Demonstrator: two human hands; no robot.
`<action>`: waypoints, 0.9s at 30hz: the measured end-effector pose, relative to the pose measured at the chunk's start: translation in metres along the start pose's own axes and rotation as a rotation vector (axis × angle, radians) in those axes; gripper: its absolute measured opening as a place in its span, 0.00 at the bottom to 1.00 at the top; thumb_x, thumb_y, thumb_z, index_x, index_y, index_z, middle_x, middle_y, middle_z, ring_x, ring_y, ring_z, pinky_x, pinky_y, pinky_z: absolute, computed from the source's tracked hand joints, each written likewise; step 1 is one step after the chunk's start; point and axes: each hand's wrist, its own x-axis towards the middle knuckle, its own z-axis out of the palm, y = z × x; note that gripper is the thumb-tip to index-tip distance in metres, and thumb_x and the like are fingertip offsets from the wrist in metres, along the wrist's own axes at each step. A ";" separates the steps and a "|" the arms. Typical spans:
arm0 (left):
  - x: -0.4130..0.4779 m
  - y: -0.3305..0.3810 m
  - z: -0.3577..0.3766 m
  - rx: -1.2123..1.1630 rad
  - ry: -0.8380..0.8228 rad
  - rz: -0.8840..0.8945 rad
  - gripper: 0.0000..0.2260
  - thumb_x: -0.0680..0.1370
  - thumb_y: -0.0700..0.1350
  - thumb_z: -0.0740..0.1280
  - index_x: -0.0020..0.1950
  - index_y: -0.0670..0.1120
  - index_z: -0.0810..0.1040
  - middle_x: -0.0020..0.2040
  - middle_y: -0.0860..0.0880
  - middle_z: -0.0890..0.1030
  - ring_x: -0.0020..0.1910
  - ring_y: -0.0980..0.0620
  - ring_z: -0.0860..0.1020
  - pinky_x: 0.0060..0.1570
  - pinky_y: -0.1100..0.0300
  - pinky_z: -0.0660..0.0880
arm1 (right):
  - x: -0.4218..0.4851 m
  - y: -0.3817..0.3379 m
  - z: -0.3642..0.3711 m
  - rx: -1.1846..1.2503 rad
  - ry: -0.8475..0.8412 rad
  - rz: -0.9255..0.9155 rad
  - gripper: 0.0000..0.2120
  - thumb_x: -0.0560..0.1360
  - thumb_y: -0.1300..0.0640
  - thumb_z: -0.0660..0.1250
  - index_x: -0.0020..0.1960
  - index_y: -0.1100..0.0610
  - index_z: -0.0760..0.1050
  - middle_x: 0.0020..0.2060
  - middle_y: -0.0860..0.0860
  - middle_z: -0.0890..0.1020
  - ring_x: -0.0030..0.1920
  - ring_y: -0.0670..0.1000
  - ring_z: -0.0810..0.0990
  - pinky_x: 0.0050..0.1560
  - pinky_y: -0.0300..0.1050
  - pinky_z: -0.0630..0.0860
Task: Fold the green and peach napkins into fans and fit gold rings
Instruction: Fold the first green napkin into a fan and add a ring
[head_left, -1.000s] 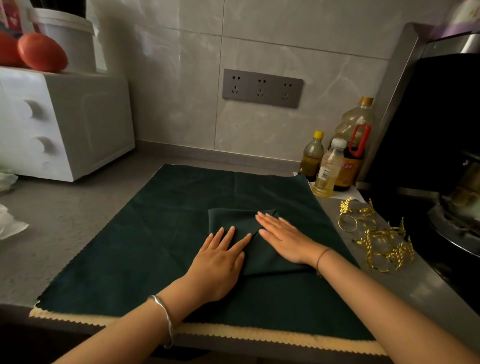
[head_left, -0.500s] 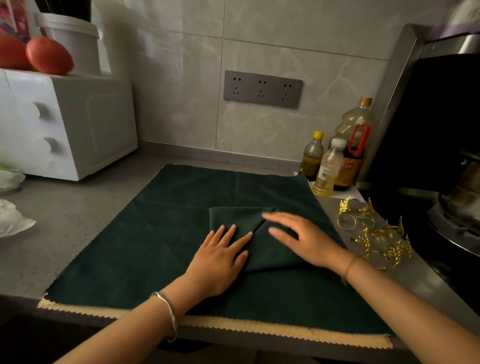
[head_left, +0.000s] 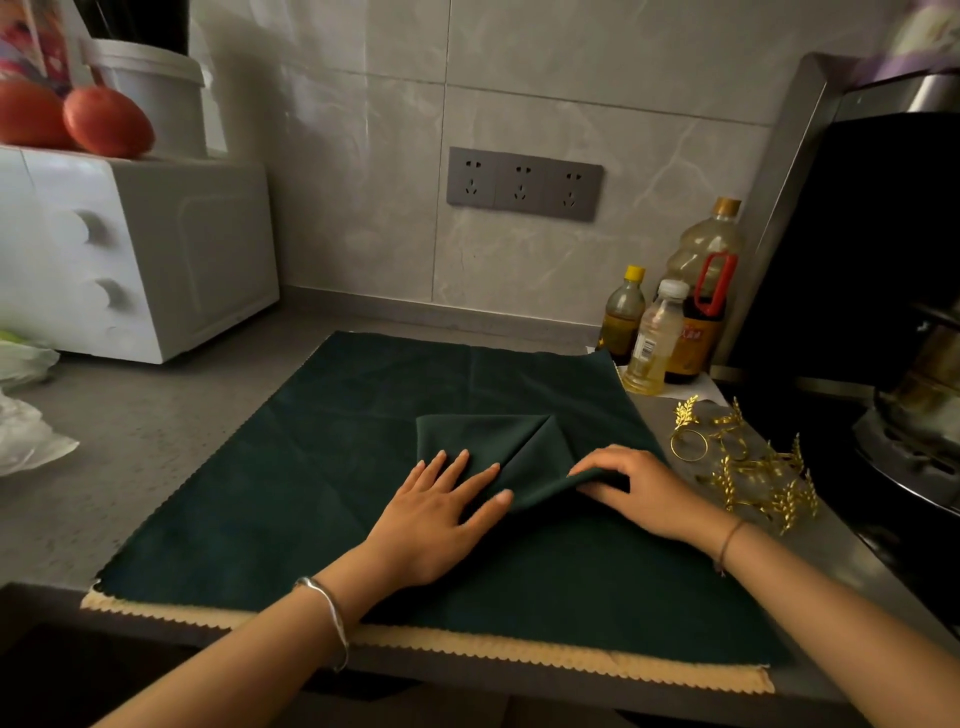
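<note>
The green napkin (head_left: 322, 493) is spread on the counter (head_left: 135, 441), a peach edge (head_left: 519, 657) peeking out along the front. Its folded middle part is pinned flat by the left hand (head_left: 436, 514), fingers spread, while a fold's edge is pinched and lifted by the right hand (head_left: 639, 493). Gold rings (head_left: 748, 462) (leafy ones) are piled just right of the cloth.

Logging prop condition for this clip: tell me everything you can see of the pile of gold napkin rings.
The gold napkin rings lie in a loose, tangled pile on the grey counter, right of the green napkin and in front of the bottles. They look like shiny metal: thin round bands carrying leafy, wheat-like sprigs. One ring at the near-left of the pile shows its full circle; the others overlap, so no count is certain. Neither hand touches them; the right hand is nearest.
</note>
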 end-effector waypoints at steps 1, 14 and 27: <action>-0.001 0.000 -0.001 0.004 -0.008 0.000 0.32 0.72 0.71 0.42 0.76 0.63 0.47 0.78 0.54 0.44 0.76 0.53 0.39 0.72 0.56 0.35 | 0.004 0.000 0.002 0.041 0.018 0.016 0.10 0.75 0.55 0.67 0.50 0.40 0.75 0.47 0.38 0.78 0.51 0.37 0.75 0.54 0.31 0.70; 0.002 -0.001 -0.003 -0.028 0.002 0.001 0.20 0.83 0.55 0.45 0.76 0.61 0.51 0.78 0.53 0.46 0.77 0.52 0.40 0.72 0.58 0.36 | 0.032 0.005 0.026 0.168 0.219 0.186 0.06 0.72 0.53 0.71 0.37 0.51 0.78 0.33 0.48 0.79 0.34 0.42 0.73 0.33 0.27 0.69; 0.052 -0.019 -0.038 0.118 0.088 -0.061 0.22 0.83 0.54 0.49 0.77 0.54 0.55 0.77 0.48 0.56 0.76 0.46 0.53 0.73 0.53 0.49 | 0.046 0.003 0.025 -0.014 0.153 0.241 0.08 0.71 0.49 0.72 0.39 0.53 0.77 0.31 0.47 0.77 0.33 0.44 0.74 0.36 0.36 0.69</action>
